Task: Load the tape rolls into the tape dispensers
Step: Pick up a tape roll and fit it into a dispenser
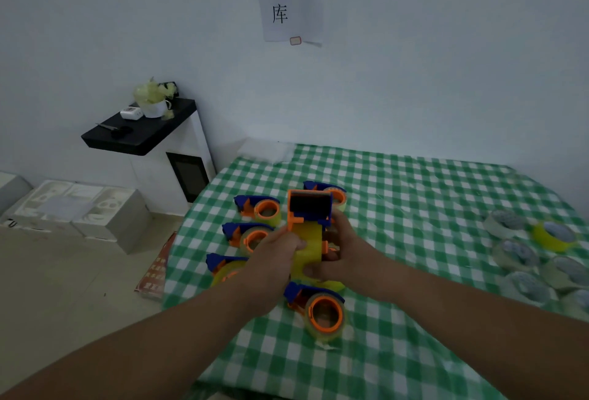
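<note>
Now both hands, L (276,251) & R (342,254), grip raised dispenser (308,208).

The left hand (274,256) and right hand (341,250) cover the sides of the orange-and-blue plastic tape dispenser (309,208) they hold, so its hub and how the yellow tape roll (307,250) sits on it cannot be seen. The white paper wall notice with black characters (291,1) is cut off by the top edge. The clear tape rolls (522,272) at the green checked desk's (414,208) right side are blurred, the nearest cut off by the right edge.
</note>
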